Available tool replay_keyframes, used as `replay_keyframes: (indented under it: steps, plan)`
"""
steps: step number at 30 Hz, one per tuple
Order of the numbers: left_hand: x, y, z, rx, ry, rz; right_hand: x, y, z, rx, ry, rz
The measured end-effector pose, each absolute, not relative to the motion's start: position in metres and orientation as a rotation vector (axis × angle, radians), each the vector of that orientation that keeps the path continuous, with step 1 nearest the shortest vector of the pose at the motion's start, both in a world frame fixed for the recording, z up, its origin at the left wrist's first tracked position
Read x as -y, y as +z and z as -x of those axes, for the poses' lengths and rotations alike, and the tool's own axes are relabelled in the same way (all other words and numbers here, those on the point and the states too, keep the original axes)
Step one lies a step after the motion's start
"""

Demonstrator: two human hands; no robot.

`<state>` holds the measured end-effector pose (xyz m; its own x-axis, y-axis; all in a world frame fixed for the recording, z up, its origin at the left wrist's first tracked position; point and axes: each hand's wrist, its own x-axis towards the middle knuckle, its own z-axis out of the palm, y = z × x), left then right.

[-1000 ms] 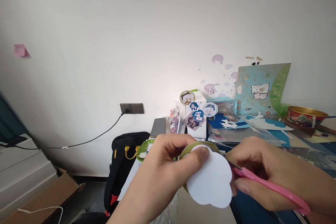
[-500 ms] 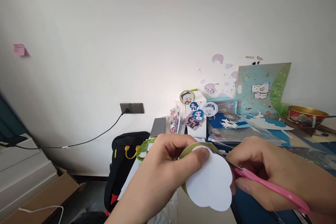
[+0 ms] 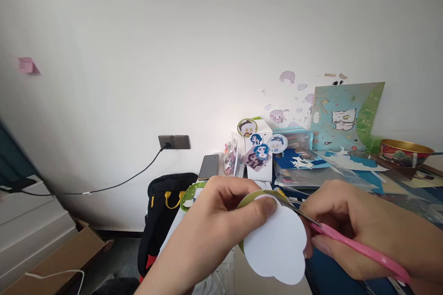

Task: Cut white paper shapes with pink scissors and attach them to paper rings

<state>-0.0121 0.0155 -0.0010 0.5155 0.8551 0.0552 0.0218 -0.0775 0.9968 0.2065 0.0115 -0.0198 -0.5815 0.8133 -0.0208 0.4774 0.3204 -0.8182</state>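
My left hand (image 3: pixel 221 226) pinches a white scallop-edged paper piece (image 3: pixel 277 244) together with an olive-green paper (image 3: pixel 247 199) behind it, thumb on the front. My right hand (image 3: pixel 356 226) is closed on pink-handled scissors (image 3: pixel 360 249). Their blades point left and lie along the top edge of the papers, close to my left thumb tip. How far the blades are apart is hard to see. Fingers of my right hand are close to the right edge of the white piece.
Behind the hands stands a white box (image 3: pixel 259 173) with round character stickers. A phone (image 3: pixel 209 167) lies left of it, above a black backpack (image 3: pixel 162 193). Paper scraps (image 3: pixel 302 162), plastic bags and a red-gold bowl (image 3: pixel 404 153) are at the right. A socket (image 3: pixel 174 142) is on the wall.
The white piece has tilted and dropped slightly in my left hand. Less olive paper shows around the blades, and a small yellow item now shows behind them. Both hands have barely moved.
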Motion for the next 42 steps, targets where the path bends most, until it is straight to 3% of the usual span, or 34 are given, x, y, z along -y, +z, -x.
replay_keyframes:
  steps: [8,20,42]
  plan:
    - [-0.016,-0.002,0.011,-0.811,0.838,-1.479,-0.009,-0.010,-0.201,2.196,1.173,1.252]
    - [-0.019,-0.017,0.000,-0.731,1.211,-1.401,-0.008,-0.021,-0.190,2.009,1.196,1.104]
    - [-0.011,-0.010,0.010,-0.761,1.097,-1.406,-0.005,-0.019,-0.180,2.033,1.226,0.917]
